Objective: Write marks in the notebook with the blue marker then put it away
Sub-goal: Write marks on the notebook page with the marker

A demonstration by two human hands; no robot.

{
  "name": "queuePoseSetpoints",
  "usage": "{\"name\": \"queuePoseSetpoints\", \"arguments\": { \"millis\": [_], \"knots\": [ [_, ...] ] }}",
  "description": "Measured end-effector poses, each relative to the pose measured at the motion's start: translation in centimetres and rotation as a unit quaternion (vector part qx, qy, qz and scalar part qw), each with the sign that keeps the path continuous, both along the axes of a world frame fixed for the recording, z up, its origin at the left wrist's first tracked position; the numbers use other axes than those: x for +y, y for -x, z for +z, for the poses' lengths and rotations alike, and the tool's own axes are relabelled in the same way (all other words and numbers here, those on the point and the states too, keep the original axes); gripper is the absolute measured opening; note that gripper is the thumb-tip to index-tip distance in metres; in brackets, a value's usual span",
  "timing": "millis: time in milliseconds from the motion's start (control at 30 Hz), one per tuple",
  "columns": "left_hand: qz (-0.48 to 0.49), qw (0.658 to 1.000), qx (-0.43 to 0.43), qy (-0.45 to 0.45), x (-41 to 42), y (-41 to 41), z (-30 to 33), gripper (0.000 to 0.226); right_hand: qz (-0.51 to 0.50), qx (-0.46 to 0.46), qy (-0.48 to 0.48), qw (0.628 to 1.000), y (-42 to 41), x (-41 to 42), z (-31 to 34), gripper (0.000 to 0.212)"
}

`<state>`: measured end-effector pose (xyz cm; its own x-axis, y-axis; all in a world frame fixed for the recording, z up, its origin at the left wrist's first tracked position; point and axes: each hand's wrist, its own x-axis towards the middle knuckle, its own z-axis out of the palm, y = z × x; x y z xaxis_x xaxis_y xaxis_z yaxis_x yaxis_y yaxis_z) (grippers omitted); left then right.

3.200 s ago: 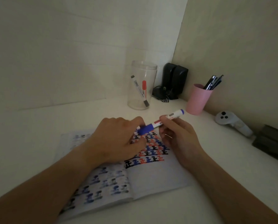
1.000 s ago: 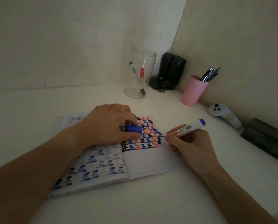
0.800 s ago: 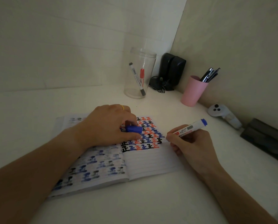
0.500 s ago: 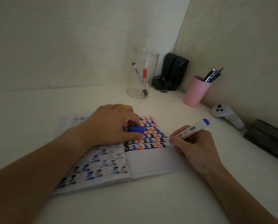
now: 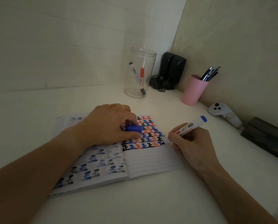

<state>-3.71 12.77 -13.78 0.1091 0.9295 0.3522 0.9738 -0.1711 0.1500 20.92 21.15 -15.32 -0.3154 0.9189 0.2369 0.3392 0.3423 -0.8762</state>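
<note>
An open notebook [image 5: 148, 160] lies on the white desk, its right page partly filled with rows of black, blue and red marks. My right hand [image 5: 190, 143] grips the uncapped blue marker [image 5: 191, 126], white-bodied with a blue end, its tip touching the right edge of the lowest row of marks. My left hand [image 5: 109, 125] rests on the upper part of the page and pinches the blue cap [image 5: 134, 128] between thumb and fingers.
A clear jar [image 5: 139, 73] holding a black and a red marker stands behind the notebook. A pink cup [image 5: 193, 90] of pens, black speakers [image 5: 172, 70], a white controller [image 5: 222, 112] and a dark block [image 5: 267, 139] line the right wall.
The cap came off the marker and stayed in my left hand, which settled onto the page. My right hand carried the marker down to the end of the lowest row.
</note>
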Motion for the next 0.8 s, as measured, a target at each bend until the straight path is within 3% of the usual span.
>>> {"name": "queuePoseSetpoints", "arguments": {
  "millis": [233, 600, 800],
  "knots": [
    [0.0, 1.0, 0.0, -0.003, -0.07, -0.08, 0.07, 0.05, 0.07, 0.013, -0.012, 0.997, -0.2, -0.47, 0.24, 0.008],
    [0.002, 1.0, -0.001, -0.011, -0.06, -0.05, 0.03, 0.049, 0.091, 0.011, -0.013, 0.996, -0.25, -0.48, 0.41, 0.009],
    [0.0, 1.0, 0.001, -0.005, -0.1, -0.06, 0.09, 0.053, 0.029, 0.001, 0.0, 1.0, -0.02, -0.14, 0.15, 0.005]
  ]
}}
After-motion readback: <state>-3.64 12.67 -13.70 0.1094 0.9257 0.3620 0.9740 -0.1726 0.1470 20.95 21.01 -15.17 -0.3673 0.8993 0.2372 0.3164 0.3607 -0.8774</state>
